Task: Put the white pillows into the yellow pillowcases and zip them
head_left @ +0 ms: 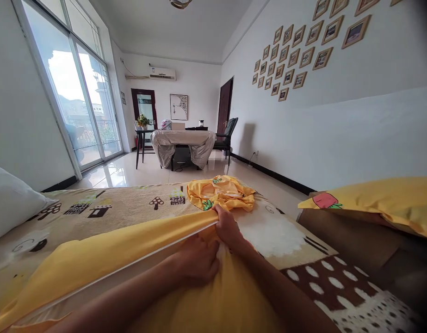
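A plain yellow pillowcase (105, 238) stretches across the front of the bed, its long opening edged by a thin white strip that looks like zip tape. Pale fabric shows inside the opening. My right hand (229, 229) pinches the case at the far end of that edge, thumb and fingers pressed together. Just left of it, my left hand (198, 260) is curled closed against the yellow cloth at the opening; its fingertips are partly hidden. Beyond both hands lies a crumpled yellow cloth (230, 189) printed with green-leaved fruit.
A patterned blanket (123, 208) covers the bed. At the left edge rests a white pillow (12, 201); at the right, a yellow fruit-print pillow (383, 203) lies on a brown box-like surface (352, 236). Farther back stand a plastic-covered table (183, 137) and a black chair (229, 134).
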Demonstrator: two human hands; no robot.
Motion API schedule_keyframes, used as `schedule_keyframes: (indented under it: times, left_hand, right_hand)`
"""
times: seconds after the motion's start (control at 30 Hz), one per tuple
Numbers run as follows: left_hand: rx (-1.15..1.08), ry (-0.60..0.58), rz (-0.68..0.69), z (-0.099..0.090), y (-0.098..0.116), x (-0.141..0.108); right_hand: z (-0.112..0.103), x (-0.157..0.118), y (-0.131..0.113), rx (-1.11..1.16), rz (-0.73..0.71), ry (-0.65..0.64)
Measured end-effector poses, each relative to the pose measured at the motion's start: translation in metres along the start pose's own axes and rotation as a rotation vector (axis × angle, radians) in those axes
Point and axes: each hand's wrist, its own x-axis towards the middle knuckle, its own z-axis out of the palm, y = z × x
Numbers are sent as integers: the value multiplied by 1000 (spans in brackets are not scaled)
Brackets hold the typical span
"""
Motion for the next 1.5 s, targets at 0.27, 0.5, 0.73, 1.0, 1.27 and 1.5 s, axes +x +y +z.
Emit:
schedule_keyframes:
  times: [0.27, 0.5, 0.73, 1.0, 1.27, 1.5]
  left_hand:
    - [-137, 97, -109, 16, -10, 36]
    - [-331, 181, -110, 31, -8, 39]
    - [-321, 224, -7, 28, -5, 38]
    - [-271, 120, -63, 26, -8, 45]
    - [-203, 183, -110, 29, -8, 47]
    - [-238, 330, -135, 27, -8, 45]
  right_hand:
    - [-9, 32, 17, 87, -105, -340]
    - [-24, 18, -15, -540, -195, -464]
    - [8, 6, -17, -676, 55, -32]
    - [8, 10, 35, -310, 102, 39]
    - [1, 14, 55, 482, -118, -91]
    - [-16, -2, 37, -119, -61, 10]
